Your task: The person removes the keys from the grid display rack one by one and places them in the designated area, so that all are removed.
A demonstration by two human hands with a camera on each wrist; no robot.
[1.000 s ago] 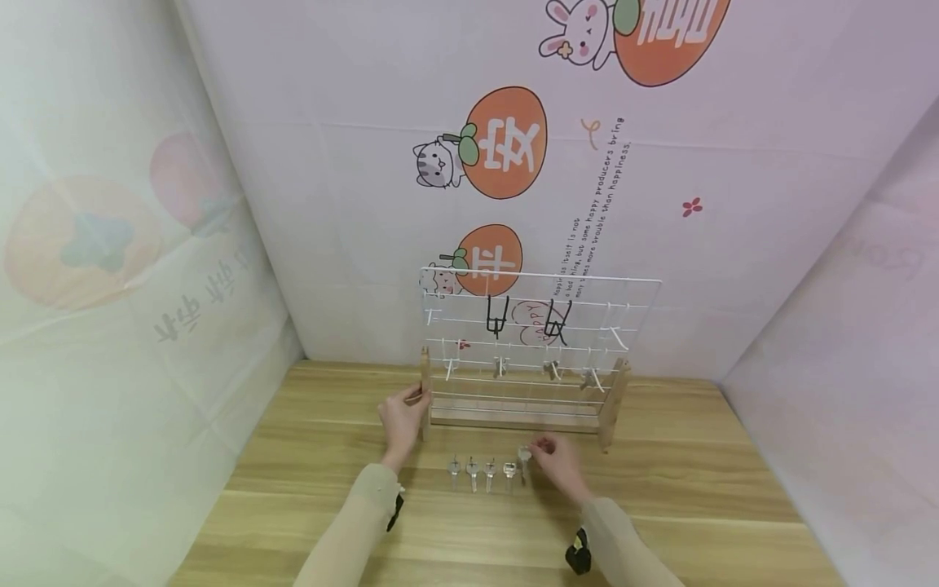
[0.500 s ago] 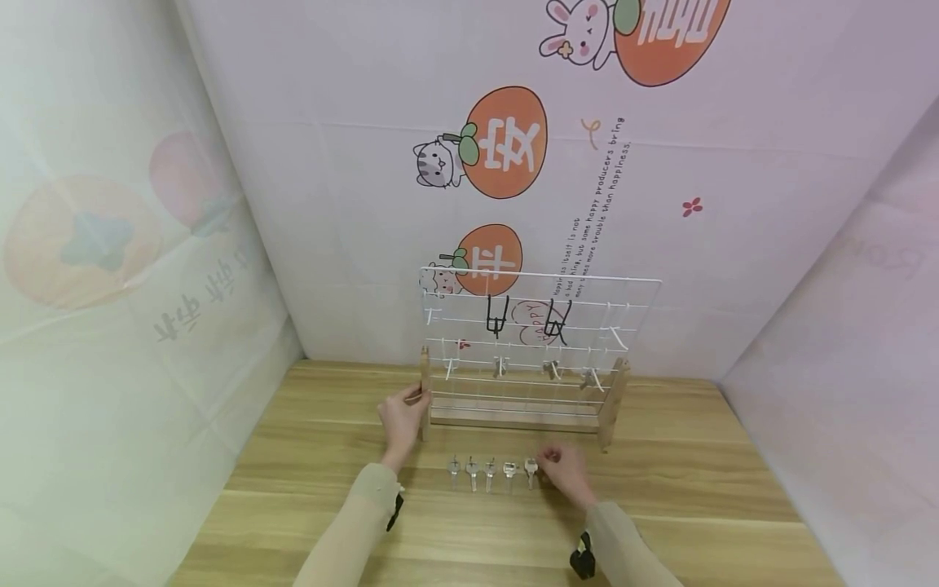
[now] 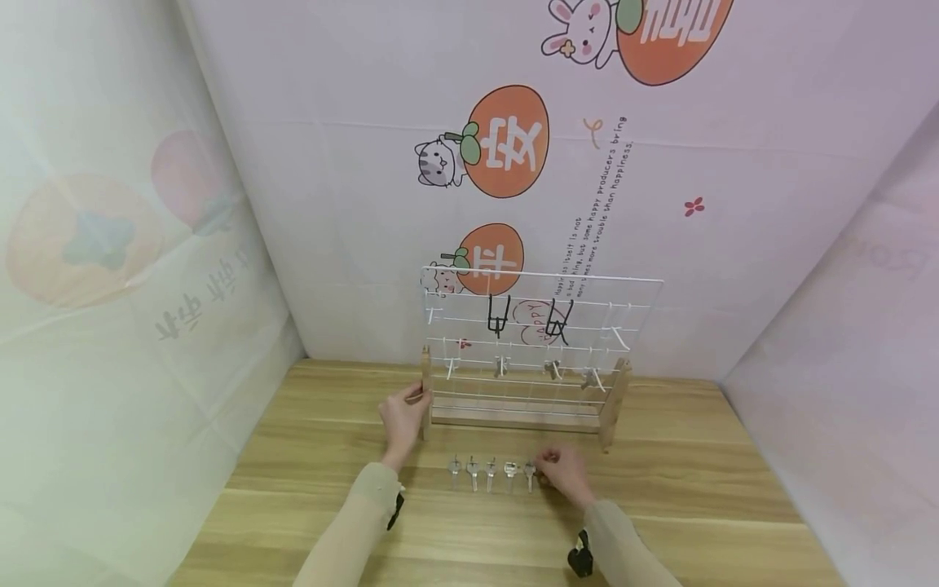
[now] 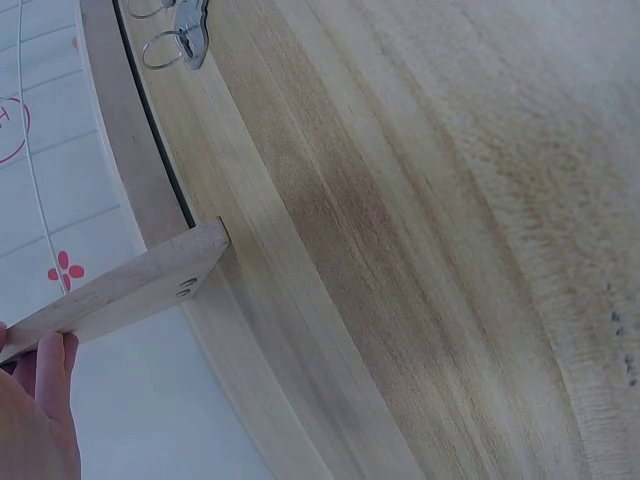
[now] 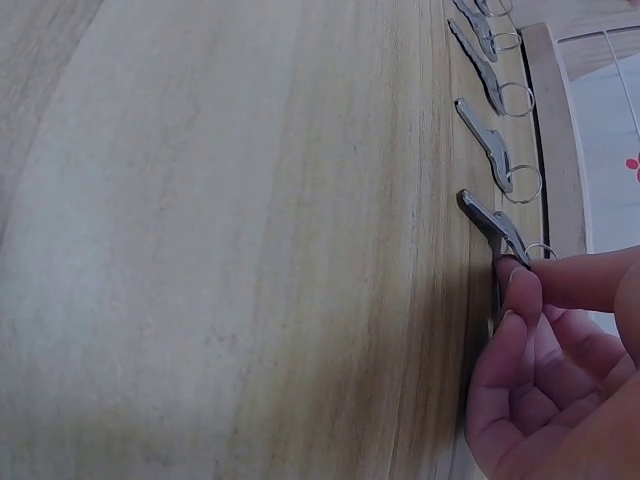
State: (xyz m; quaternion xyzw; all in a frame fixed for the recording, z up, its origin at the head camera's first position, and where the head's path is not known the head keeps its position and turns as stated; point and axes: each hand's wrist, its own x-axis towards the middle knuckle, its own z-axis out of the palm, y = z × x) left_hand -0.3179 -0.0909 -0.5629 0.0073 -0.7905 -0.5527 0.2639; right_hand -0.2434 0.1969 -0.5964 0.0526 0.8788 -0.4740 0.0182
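My left hand (image 3: 402,417) grips the left wooden upright (image 4: 120,295) of a white wire rack (image 3: 543,280), fingers and thumb on either side of it. In front of the rack, several silver keys lie in a row on the table, each with a thin ring in the right wrist view. My right hand (image 3: 566,471) is at the right end of that row. Its thumb and index finger pinch the head of the rightmost key (image 5: 482,216), whose blade points away from the fingers. The neighbouring key (image 5: 485,142) lies close beside it.
White hooks (image 3: 616,336) and black hooks (image 3: 498,318) hang on the rack's wires. Small metal keys (image 3: 553,369) hang from some lower hooks. The wooden base bar (image 3: 513,417) runs behind the row. Printed cloth walls (image 3: 352,204) surround the wooden table (image 3: 697,489).
The rightmost key, tilted up in my right hand a second ago, has come down to the row's right end and shifted slightly left. My left hand stays on the upright.
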